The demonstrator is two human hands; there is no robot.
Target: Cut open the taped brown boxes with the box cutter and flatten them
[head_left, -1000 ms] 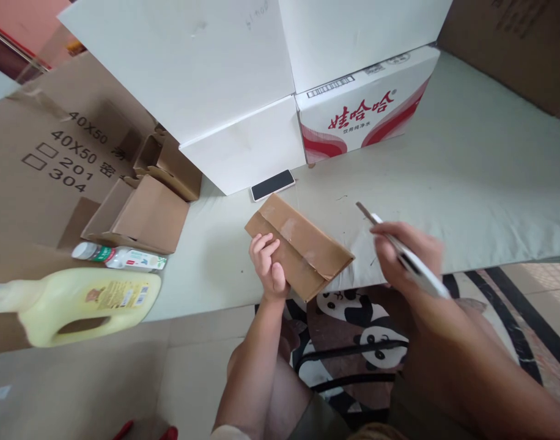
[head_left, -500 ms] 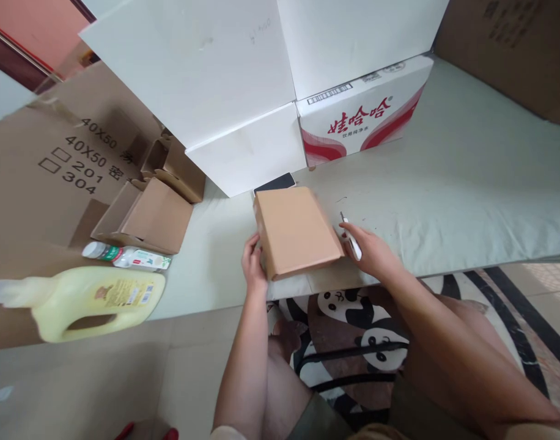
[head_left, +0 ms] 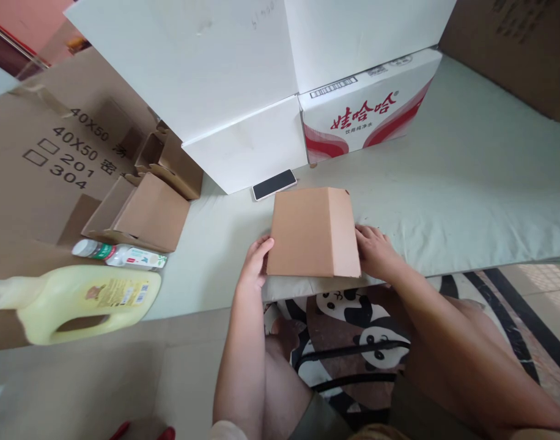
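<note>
A small plain brown cardboard box (head_left: 302,232) is tilted near the table's front edge, with its large face and a narrower right side showing. My left hand (head_left: 257,260) grips the box at its left edge, thumb on the near face. At the box's right side is my right hand (head_left: 376,250), its fingers bent and partly hidden behind the box; what they hold cannot be made out. A dark phone-like slab with a white rim (head_left: 274,184) lies on the table just beyond the box.
White cartons (head_left: 243,146) and a red-and-white carton (head_left: 367,116) stand behind. Open brown boxes (head_left: 151,211), a small bottle (head_left: 124,253) and a yellow jug (head_left: 92,302) are at left. The green tablecloth (head_left: 467,171) extends right.
The box has been turned so its right side now shows, uncovering more of the dark slab. The white cutter seen in my right hand earlier is no longer visible.
</note>
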